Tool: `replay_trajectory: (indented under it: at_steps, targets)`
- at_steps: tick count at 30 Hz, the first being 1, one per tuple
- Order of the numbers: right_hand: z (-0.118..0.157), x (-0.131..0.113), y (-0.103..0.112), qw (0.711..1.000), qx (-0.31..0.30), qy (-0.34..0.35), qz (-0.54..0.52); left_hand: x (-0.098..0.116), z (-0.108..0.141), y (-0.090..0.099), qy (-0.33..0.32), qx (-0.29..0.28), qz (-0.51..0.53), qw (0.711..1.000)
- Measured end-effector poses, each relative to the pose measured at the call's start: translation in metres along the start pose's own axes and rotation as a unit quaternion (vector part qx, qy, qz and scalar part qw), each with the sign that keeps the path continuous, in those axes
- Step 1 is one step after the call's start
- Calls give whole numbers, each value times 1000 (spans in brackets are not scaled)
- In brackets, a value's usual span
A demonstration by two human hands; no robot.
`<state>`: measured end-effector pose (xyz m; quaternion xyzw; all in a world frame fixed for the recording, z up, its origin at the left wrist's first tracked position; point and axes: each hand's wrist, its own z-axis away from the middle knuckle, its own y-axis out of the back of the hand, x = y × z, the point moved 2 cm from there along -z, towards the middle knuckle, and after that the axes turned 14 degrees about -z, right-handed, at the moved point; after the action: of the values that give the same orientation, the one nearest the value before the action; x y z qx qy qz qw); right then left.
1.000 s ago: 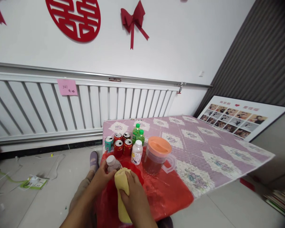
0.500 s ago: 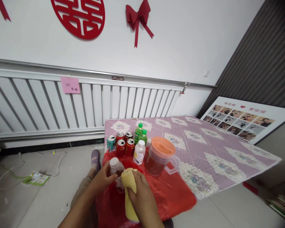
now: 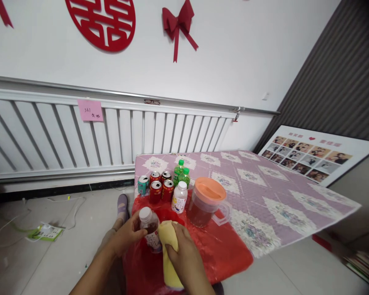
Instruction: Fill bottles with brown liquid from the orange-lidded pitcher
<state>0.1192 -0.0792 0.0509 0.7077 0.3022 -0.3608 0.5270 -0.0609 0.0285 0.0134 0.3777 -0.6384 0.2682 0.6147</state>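
Left hand (image 3: 127, 237) is pinching a white-capped bottle (image 3: 152, 237) between thumb and fingers, over by the near left corner of the table (image 3: 249, 177). Right hand (image 3: 184, 253) is clutching a yellow cloth (image 3: 168, 239), fingers curling round it, right beside the bottle. Five drink cans (image 3: 155, 193) are standing along toward the left edge, and an orange-lidded jug (image 3: 199, 211) is sitting further in from that edge, lol.

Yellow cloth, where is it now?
In the head view, the yellow cloth is low near the middle, in the right hand, right of the bottle in the left hand.
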Motion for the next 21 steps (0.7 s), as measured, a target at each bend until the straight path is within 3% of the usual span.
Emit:
replay_trajectory:
  at_steps: [3, 9, 16, 21]
  targets:
    - [-4, -13, 0, 999, 17, 21, -46, 12, 1, -5, -15, -39, 27, 999]
    - [-6, -22, -10, 997, 10, 17, -74, 18, 1, -7, -12, -33, 4, 999]
    - [-5, -19, -11, 998, 7, 13, -62, 12, 2, -1, -12, 37, -124, 992]
    - [-4, -20, -11, 997, 15, 16, -69, 19, 7, -6, -6, 65, -98, 993]
